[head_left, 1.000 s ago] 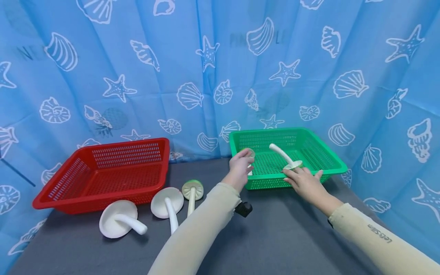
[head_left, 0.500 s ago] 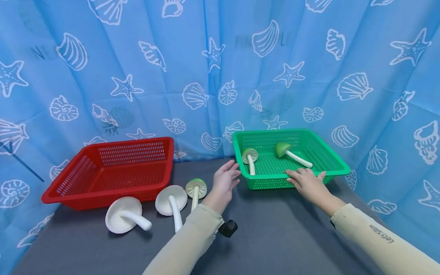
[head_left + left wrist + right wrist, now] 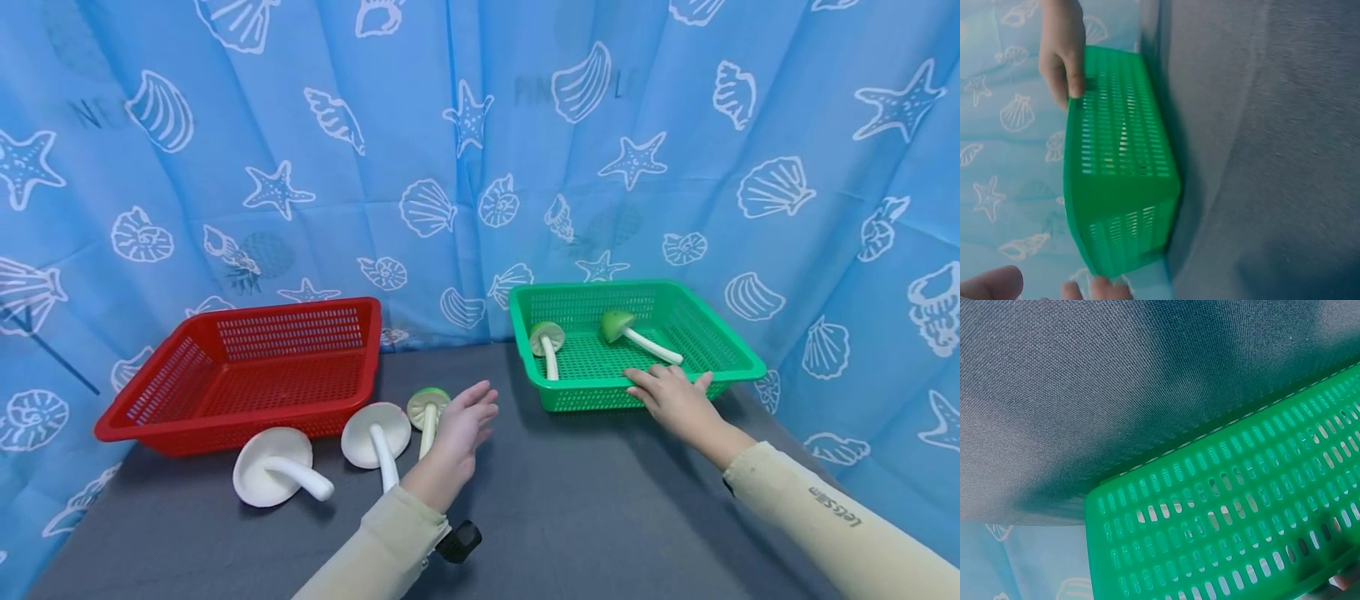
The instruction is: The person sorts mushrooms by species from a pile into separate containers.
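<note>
My left hand (image 3: 457, 429) hovers with fingers extended, holding nothing. It overlaps the stem of a green-edged toy mushroom (image 3: 429, 408) on the table. Left of that lie two pale-capped toy mushrooms, one in the middle (image 3: 377, 435) and one farther left (image 3: 273, 467), undersides up with stems pointing at me. My right hand (image 3: 678, 404) rests at the near rim of the green basket (image 3: 585, 395), with loose fingers and nothing in its grasp. Inside that basket lie two green-capped mushrooms, one at the left (image 3: 547, 340) and one farther right (image 3: 618, 325).
A red slotted basket (image 3: 247, 429) stands at the back left, behind the pale mushrooms. The dark grey cloth (image 3: 585, 508) covers the table. A blue curtain (image 3: 480, 167) with shell prints hangs right behind both baskets. A black wrist device (image 3: 459, 542) sits at my left wrist.
Both green-capped mushrooms have been let go into the green basket, the right one now lying flat there. My left hand has moved left and nearer; my right hand stays at the rim.
</note>
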Action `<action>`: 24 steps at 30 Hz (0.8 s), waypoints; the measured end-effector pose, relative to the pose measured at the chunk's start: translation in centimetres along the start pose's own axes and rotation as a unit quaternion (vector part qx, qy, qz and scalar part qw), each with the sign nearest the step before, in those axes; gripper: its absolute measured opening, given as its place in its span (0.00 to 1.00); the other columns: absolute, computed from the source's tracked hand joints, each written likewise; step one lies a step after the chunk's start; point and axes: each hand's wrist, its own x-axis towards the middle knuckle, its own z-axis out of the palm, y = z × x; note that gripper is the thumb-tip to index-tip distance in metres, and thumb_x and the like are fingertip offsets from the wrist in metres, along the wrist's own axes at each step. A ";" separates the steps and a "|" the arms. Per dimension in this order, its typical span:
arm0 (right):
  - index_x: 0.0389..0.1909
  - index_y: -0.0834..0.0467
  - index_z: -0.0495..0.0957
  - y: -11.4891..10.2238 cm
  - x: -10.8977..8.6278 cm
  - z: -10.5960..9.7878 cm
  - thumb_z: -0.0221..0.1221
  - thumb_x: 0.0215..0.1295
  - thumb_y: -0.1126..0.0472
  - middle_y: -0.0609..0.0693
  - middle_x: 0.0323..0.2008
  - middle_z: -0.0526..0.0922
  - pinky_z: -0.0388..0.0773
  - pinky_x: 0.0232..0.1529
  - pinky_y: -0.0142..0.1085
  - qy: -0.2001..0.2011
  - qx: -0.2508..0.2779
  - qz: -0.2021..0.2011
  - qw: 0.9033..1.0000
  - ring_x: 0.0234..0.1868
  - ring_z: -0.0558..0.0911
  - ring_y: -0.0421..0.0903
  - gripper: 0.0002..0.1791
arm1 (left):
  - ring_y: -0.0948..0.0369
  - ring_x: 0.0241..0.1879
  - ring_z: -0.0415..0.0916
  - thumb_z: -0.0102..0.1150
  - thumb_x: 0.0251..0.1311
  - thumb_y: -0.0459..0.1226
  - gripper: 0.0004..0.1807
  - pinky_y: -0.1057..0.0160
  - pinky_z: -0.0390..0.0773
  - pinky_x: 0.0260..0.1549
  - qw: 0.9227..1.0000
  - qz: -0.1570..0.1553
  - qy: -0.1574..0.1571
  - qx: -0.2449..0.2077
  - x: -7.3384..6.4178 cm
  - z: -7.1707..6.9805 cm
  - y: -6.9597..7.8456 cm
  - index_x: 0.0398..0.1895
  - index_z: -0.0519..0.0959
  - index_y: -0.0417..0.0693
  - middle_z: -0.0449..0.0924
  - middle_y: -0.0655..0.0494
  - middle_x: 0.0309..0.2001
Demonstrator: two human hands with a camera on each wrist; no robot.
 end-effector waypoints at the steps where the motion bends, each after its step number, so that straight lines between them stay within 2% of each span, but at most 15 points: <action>1: 0.58 0.60 0.77 0.0 0.0 0.0 0.58 0.68 0.59 0.60 0.40 0.80 0.37 0.47 0.84 -0.001 0.000 0.000 1.000 0.46 0.74 0.66 0.19 | 0.43 0.67 0.61 0.46 0.68 0.27 0.28 0.41 0.55 0.66 1.000 0.002 0.004 0.007 -0.2 -0.2 0.0 0.71 0.59 0.35 0.63 0.38 0.68; 8: 0.58 0.60 0.77 0.0 0.1 -0.1 0.58 0.68 0.59 0.60 0.40 0.79 0.38 0.46 0.84 -0.002 -0.001 0.001 1.000 0.47 0.74 0.67 0.19 | 0.44 0.69 0.58 0.47 0.67 0.27 0.29 0.41 0.52 0.67 0.999 -0.007 0.046 0.025 -1.3 -2.1 0.0 0.71 0.59 0.36 0.62 0.38 0.69; 16: 0.57 0.61 0.77 0.2 0.1 -0.1 0.58 0.68 0.59 0.61 0.41 0.80 0.39 0.45 0.84 0.000 -0.003 -0.001 1.000 0.47 0.74 0.68 0.19 | 0.42 0.71 0.52 0.47 0.63 0.25 0.30 0.43 0.53 0.67 0.992 0.044 0.107 0.059 -2.0 -3.8 -0.6 0.70 0.58 0.30 0.60 0.35 0.69; 24: 0.57 0.61 0.77 0.2 0.0 0.1 0.58 0.68 0.59 0.61 0.40 0.80 0.39 0.45 0.85 0.002 -0.004 -0.005 1.000 0.46 0.74 0.68 0.19 | 0.42 0.70 0.51 0.46 0.59 0.22 0.32 0.44 0.54 0.67 0.985 0.050 0.152 0.064 -1.7 -5.1 -1.1 0.70 0.58 0.30 0.58 0.32 0.68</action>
